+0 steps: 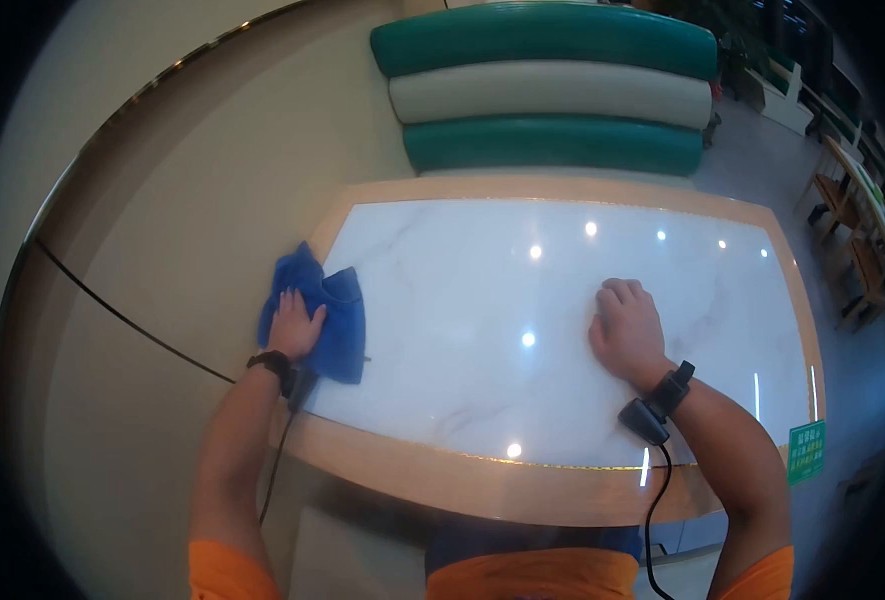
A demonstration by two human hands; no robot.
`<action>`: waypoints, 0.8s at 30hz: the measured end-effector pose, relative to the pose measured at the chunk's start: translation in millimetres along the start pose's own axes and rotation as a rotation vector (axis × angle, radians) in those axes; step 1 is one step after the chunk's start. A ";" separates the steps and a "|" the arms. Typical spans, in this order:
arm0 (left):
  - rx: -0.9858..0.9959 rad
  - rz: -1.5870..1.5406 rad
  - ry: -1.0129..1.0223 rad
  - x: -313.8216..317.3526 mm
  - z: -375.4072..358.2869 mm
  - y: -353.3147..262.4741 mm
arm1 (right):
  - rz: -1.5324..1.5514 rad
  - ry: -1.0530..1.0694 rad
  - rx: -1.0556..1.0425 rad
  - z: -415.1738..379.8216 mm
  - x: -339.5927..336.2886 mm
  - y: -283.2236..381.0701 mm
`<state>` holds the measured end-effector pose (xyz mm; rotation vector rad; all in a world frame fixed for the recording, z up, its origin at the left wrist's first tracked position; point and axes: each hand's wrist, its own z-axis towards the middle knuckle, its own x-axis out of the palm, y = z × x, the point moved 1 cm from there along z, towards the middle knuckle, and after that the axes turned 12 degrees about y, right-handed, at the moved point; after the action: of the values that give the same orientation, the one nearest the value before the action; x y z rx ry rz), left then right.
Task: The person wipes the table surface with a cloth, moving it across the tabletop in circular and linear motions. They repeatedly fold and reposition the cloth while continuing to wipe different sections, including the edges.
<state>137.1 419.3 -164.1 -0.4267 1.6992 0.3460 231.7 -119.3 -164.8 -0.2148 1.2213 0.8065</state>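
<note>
A blue cloth (341, 335) lies bunched and partly folded over the left edge of the table, close to the wall. My left hand (296, 324) rests flat on top of it, fingers stretched out and thumb apart. On the right half of the white marble-patterned tabletop (443, 300), my right hand (627, 325) leans with its fingers curled into a fist. Nothing shows in that fist, and its palm side is hidden. Each wrist wears a dark band; a black box with a cable (645, 421) is attached at the right one.
A beige wall (183, 200) runs along the table's left side. Behind the far edge stands a green and cream padded bench (553, 95). A green sign (807, 452) hangs at the near right corner. Wooden chairs (843, 205) stand farther off at right.
</note>
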 end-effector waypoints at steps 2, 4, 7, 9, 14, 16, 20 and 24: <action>0.087 0.031 0.012 -2.3 4.8 -34.2 | -0.023 0.013 0.005 2.6 -1.0 -1.4; 0.215 0.045 0.013 -5.2 0.8 -88.7 | -0.034 0.017 0.002 5.0 -0.3 -3.2; 0.526 0.019 0.034 -10.9 -34.2 -184.9 | -0.048 0.019 -0.001 5.4 0.9 -0.3; 0.871 -0.056 0.043 3.2 -80.4 -277.0 | -0.060 0.042 0.007 3.5 2.0 -3.3; 1.174 -0.112 0.042 29.0 -102.3 -317.8 | -0.090 0.165 -0.016 9.2 -1.2 -9.2; 1.035 -0.143 0.053 14.8 -75.8 -283.4 | -0.067 0.156 -0.125 26.8 4.2 -27.3; 0.593 -0.132 0.015 -4.7 -1.0 -181.3 | -0.108 0.138 -0.024 63.8 13.8 -56.6; 0.144 -0.098 -0.040 -5.6 69.5 -59.6 | -0.015 0.057 -0.012 69.0 22.7 -58.9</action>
<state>226.3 398.8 -169.7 -0.3922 1.6460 0.1585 324.3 -113.1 -175.7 -0.2583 1.2675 0.7990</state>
